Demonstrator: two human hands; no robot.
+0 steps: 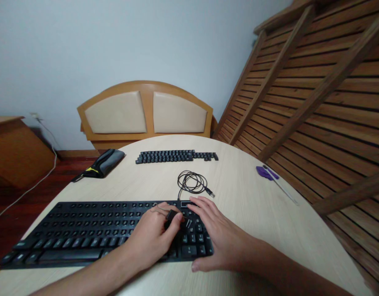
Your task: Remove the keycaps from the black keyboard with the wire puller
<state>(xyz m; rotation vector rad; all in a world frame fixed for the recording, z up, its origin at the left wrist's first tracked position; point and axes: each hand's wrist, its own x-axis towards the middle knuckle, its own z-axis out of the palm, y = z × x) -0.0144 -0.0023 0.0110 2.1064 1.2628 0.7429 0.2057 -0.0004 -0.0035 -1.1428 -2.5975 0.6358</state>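
A black keyboard lies along the near side of the table. Many of its upper-row positions show bare switches, while the bottom row and number pad carry keycaps. My left hand is closed over the right part of the keyboard, pinching a small black tool that looks like a keycap puller, with thin light prongs below it. My fingers partly hide the tool. Spanning the keyboard's right end, my right hand has its fingertips at the far edge and its thumb at the near edge, gripping it. Removed keycaps stand in rows farther back.
Behind the keyboard its coiled black cable ends in a USB plug. A dark pouch lies at the left. At the right are a purple cloth and a thin stick. Wooden slats lean close beside the rounded table.
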